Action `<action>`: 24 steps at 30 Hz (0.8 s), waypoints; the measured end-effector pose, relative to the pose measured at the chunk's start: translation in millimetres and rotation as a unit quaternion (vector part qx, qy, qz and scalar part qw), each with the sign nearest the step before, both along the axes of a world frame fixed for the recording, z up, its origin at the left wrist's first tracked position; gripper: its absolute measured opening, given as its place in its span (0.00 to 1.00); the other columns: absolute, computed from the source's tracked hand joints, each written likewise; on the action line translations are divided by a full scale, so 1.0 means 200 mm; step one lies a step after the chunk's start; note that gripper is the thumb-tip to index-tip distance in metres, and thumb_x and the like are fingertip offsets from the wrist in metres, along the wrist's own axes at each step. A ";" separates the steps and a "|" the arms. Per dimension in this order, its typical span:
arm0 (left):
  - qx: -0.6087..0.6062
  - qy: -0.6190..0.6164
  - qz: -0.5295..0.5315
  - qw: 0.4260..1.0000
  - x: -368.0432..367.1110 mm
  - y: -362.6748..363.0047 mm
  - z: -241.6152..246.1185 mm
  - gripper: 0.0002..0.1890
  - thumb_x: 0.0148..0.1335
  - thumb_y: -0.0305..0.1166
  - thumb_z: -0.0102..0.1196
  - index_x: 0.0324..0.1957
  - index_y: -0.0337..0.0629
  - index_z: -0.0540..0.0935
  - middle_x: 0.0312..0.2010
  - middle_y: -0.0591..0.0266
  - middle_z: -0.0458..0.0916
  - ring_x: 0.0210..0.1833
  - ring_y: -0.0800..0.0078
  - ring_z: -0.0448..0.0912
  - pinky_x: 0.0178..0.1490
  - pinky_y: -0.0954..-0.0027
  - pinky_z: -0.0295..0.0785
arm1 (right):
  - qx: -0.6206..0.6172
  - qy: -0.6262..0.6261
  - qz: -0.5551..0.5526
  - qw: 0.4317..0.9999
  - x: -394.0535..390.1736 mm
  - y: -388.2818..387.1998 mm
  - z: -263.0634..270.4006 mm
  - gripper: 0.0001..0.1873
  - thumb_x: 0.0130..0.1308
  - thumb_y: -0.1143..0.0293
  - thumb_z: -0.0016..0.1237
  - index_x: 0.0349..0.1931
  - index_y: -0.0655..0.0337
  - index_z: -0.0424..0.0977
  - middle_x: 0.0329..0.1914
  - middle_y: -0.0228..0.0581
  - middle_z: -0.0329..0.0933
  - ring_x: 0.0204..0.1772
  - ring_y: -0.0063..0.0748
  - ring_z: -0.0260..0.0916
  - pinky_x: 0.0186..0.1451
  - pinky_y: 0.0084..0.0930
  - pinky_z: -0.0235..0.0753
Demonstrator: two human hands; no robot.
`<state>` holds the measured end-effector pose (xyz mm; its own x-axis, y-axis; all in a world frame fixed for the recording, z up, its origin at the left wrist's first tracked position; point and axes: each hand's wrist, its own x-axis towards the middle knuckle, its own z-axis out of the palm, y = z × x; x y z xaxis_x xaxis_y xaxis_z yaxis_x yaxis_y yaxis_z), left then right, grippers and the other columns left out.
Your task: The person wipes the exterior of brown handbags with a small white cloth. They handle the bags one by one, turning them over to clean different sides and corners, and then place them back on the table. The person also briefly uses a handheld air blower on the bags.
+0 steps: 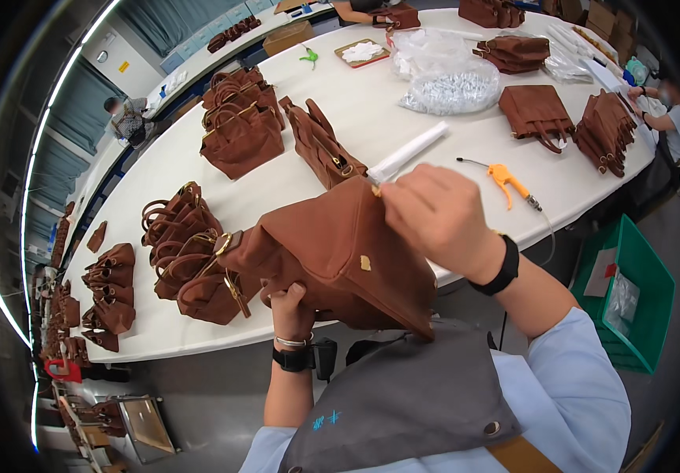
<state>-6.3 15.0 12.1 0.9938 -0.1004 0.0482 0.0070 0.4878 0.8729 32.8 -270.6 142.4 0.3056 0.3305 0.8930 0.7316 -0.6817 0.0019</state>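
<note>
A brown handbag (322,236) is held up in front of me, tilted, with its broad panel towards me and a small pale patch (365,263) on it. My left hand (291,304) grips the bag's lower left part, thumb on top. At the bag's upper corner my right hand (434,219) has its fingers pinched together beside a small pale piece; what they hold is mostly hidden. A gold ring and a zip pull hang at the bag's left end. Behind it lies another brown handbag (325,145), near a white roll (409,151).
Brown handbags (239,130) stand in rows on the white table (316,77). An orange air blow gun (508,180) with a hose lies right of my right hand. Plastic bags (449,88) lie further back. A green bin (642,295) is at the right; several people work around.
</note>
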 end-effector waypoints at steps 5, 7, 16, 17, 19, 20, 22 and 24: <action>-0.028 0.057 0.020 0.998 -0.02 -0.03 0.01 0.40 0.55 0.42 0.69 0.66 0.41 0.63 0.62 0.59 0.70 0.65 0.60 0.70 0.68 0.54 0.66 | 0.141 0.026 0.004 0.990 0.01 -0.08 0.08 0.09 0.48 0.84 0.59 0.30 0.65 0.76 0.23 0.39 0.73 0.24 0.39 0.72 0.25 0.30 0.72; -0.029 0.074 0.048 0.996 -0.02 -0.01 -0.03 0.40 0.56 0.43 0.68 0.66 0.41 0.63 0.63 0.60 0.70 0.65 0.60 0.70 0.68 0.54 0.66 | 0.140 0.102 0.090 0.981 -0.08 -0.02 0.06 0.09 0.48 0.84 0.59 0.31 0.65 0.76 0.24 0.40 0.74 0.25 0.39 0.73 0.25 0.30 0.73; -0.038 0.056 0.022 0.997 -0.01 -0.04 -0.01 0.34 0.58 0.40 0.66 0.64 0.40 0.67 0.61 0.60 0.72 0.64 0.62 0.71 0.66 0.57 0.68 | 0.122 0.077 0.159 0.977 -0.13 0.13 0.04 0.13 0.43 0.84 0.58 0.32 0.67 0.76 0.25 0.37 0.75 0.23 0.32 0.70 0.23 0.24 0.70; -0.035 0.060 0.026 0.997 -0.01 -0.04 -0.01 0.37 0.57 0.41 0.69 0.64 0.41 0.66 0.62 0.61 0.71 0.65 0.62 0.70 0.68 0.56 0.66 | 0.114 0.072 0.159 0.978 -0.13 0.14 0.03 0.12 0.43 0.83 0.58 0.32 0.67 0.76 0.25 0.37 0.75 0.24 0.33 0.71 0.24 0.25 0.72; -0.044 0.067 0.034 0.996 -0.02 -0.04 -0.02 0.36 0.57 0.39 0.68 0.64 0.41 0.66 0.62 0.62 0.71 0.65 0.62 0.70 0.68 0.56 0.67 | 0.088 0.057 0.164 0.981 -0.12 0.15 0.01 0.12 0.43 0.80 0.58 0.32 0.68 0.76 0.27 0.38 0.74 0.26 0.34 0.71 0.25 0.25 0.73; -0.049 0.070 0.039 0.996 -0.02 -0.04 -0.02 0.36 0.57 0.38 0.68 0.64 0.41 0.66 0.62 0.62 0.71 0.65 0.62 0.70 0.68 0.56 0.67 | 0.071 0.046 0.170 0.982 -0.12 0.14 0.00 0.13 0.43 0.79 0.57 0.33 0.69 0.77 0.28 0.38 0.74 0.27 0.34 0.71 0.25 0.25 0.73; -0.038 0.058 0.036 0.997 -0.03 -0.05 -0.01 0.31 0.60 0.37 0.65 0.63 0.39 0.68 0.60 0.59 0.74 0.62 0.63 0.73 0.65 0.59 0.70 | 0.040 0.026 0.178 0.983 -0.11 0.14 -0.01 0.15 0.43 0.78 0.56 0.35 0.72 0.77 0.29 0.39 0.74 0.28 0.33 0.71 0.25 0.24 0.73; -0.035 0.050 0.042 0.997 -0.04 -0.05 0.00 0.29 0.61 0.37 0.63 0.62 0.38 0.69 0.59 0.58 0.75 0.60 0.64 0.74 0.65 0.60 0.71 | 0.015 0.014 0.176 0.984 -0.10 0.13 -0.02 0.17 0.43 0.78 0.55 0.37 0.74 0.77 0.30 0.40 0.74 0.30 0.34 0.71 0.26 0.24 0.73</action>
